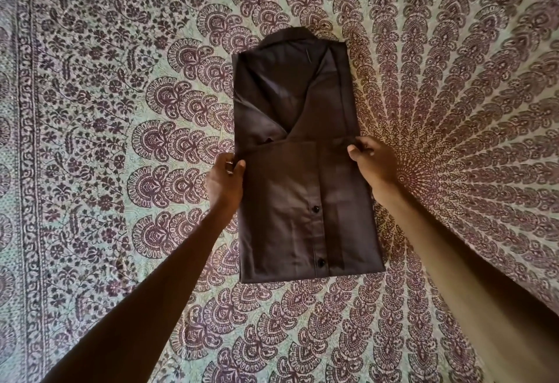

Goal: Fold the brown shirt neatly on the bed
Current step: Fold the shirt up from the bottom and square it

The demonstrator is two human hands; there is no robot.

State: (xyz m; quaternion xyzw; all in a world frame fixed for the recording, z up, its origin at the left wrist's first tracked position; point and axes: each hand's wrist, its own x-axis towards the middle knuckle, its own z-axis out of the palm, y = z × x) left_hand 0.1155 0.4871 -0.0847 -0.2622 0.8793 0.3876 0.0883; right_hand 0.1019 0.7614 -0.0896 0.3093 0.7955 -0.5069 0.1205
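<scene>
**Shirt nearly folded — one fold in hand**

The left hand (225, 181) pinches the shirt (299, 164) at its left edge; the right hand (370, 160) pinches the opposite edge, level with it. Between the two grips lies the turned-up hem. The sides look already folded in, the lower part doubled up — probably one more fold is left. The shirt lies flat on the bed (90, 110), long axis running away from the grips, collar at the far end.
</scene>
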